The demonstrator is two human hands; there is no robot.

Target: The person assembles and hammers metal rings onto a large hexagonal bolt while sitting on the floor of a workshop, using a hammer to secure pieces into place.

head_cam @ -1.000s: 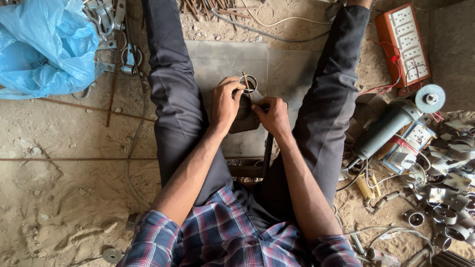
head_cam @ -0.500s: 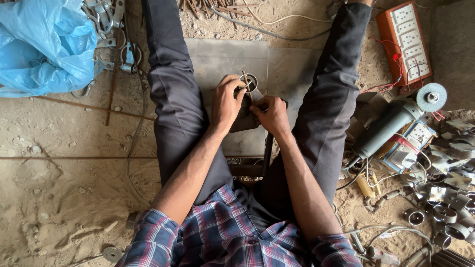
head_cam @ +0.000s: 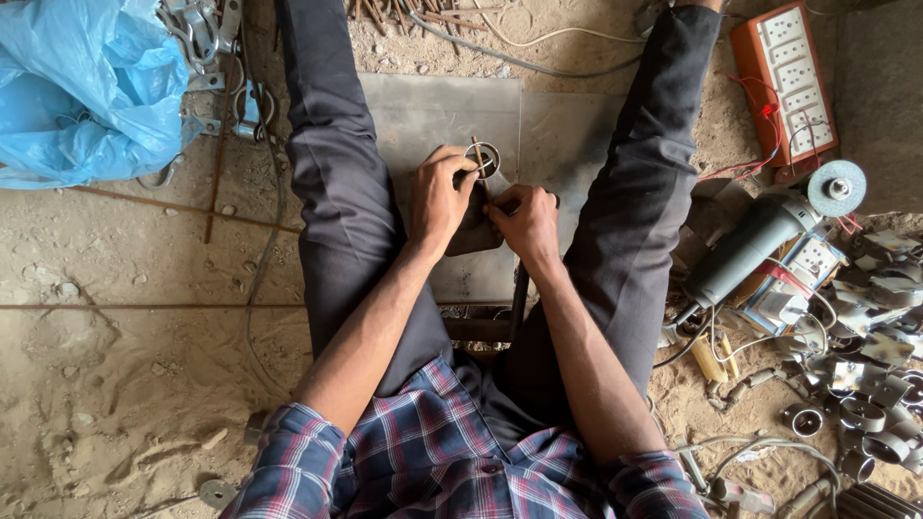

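Where the person sat with legs spread on a sandy, gritty floor (head_cam: 125,279), a grey metal sheet (head_cam: 433,106) lay flat between the knees and served as the surface; a crumpled blue plastic bag (head_cam: 77,86) lay at the far left beside a heap of metal brackets (head_cam: 207,29); an orange socket board (head_cam: 788,82) with red wires stood at the far right, and below it lay an angle grinder (head_cam: 760,240) with its disc turned up; cut metal rings and clamps (head_cam: 865,404) were scattered by the right leg, well apart from the hands; thin rods (head_cam: 423,12) lay along the top edge. Over the sheet the left hand (head_cam: 440,197) had its fingers curled and closed around a small metal ring (head_cam: 484,159) and a thin rod (head_cam: 477,154) standing against it, thumb and forefinger pinching at the ring's rim; the right hand (head_cam: 524,221) lay just beside it, fingers bent and pressed on a dark piece (head_cam: 476,226) between the two hands; how firmly it gripped that piece could not be told, since the knuckles hid the fingertips; the ring sat near the middle of the sheet, touching the left fingers.
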